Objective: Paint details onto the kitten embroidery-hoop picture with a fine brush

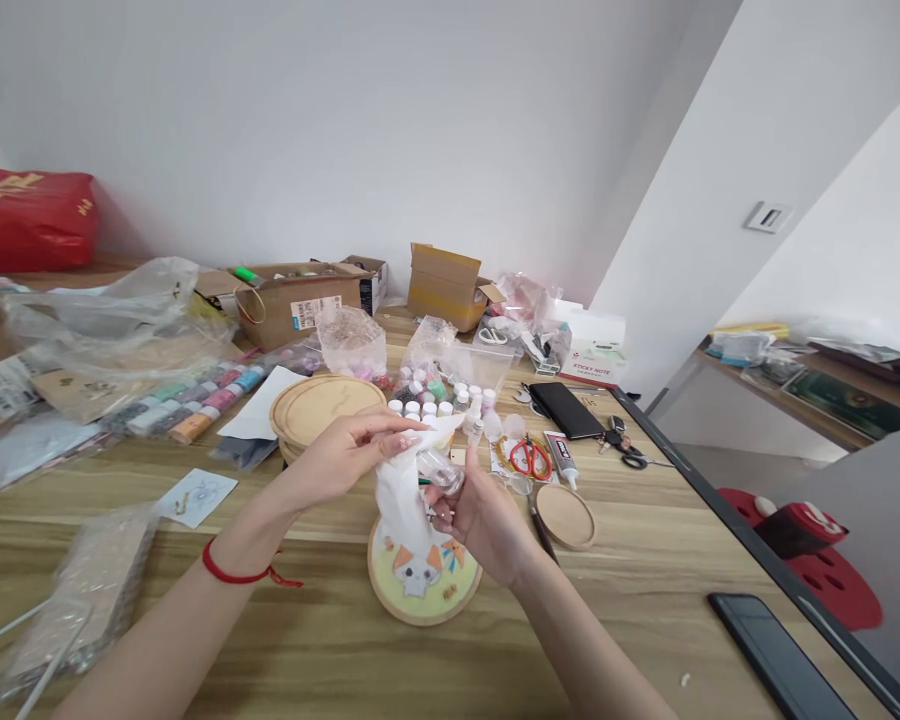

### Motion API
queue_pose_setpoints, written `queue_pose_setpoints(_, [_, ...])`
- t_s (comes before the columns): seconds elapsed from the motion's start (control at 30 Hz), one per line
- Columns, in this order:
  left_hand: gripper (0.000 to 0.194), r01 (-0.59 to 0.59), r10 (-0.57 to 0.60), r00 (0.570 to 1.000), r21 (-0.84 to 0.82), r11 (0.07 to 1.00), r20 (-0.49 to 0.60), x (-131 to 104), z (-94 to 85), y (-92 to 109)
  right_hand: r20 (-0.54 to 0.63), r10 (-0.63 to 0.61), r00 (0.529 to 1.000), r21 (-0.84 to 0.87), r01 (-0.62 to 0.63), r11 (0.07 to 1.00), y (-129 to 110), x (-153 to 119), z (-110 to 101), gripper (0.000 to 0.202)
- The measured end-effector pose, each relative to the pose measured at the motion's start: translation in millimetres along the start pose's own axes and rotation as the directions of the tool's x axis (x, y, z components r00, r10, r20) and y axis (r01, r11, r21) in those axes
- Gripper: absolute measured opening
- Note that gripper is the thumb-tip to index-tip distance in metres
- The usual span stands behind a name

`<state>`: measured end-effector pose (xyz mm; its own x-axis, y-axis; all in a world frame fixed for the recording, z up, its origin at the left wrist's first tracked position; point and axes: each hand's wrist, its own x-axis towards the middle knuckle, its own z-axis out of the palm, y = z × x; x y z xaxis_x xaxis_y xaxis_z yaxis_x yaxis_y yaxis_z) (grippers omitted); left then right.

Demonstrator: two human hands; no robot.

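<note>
My left hand pinches the top of a white tissue, which hangs down over the upper part of a round hoop. In my right hand is a small clear container, its base wrapped by my fingers and its other end against the tissue. Below both hands the round hoop lies on the wooden table, showing a cat and an orange shape on a yellow-green ground. Small white-capped bottles stand just beyond my hands.
Stacked wooden discs are at the left. To the right lie red-handled scissors, a glue tube, a small wooden disc and a phone. Cardboard boxes line the wall.
</note>
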<state>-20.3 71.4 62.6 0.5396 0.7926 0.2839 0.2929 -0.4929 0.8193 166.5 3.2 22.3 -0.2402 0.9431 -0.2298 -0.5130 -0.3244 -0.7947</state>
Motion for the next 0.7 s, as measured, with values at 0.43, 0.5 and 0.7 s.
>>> queue_pose_setpoints(0.43, [0.035,-0.033,0.035,0.991,0.019,0.999,-0.126,1,3.8,-8,0.063,-0.041,0.997,-0.057,0.044,0.997,0,5,-13,0.055])
queue_pose_setpoints(0.5, [0.037,-0.03,0.033,0.988,0.025,0.999,-0.153,2,4.3,-10,0.078,-0.072,0.994,-0.068,0.077,0.995,0,5,-13,0.049])
queue_pose_setpoints(0.7, [0.035,-0.056,0.061,0.987,0.036,0.998,-0.15,1,5.0,-10,0.115,-0.095,0.989,-0.124,0.109,0.986,6,6,-14,0.051])
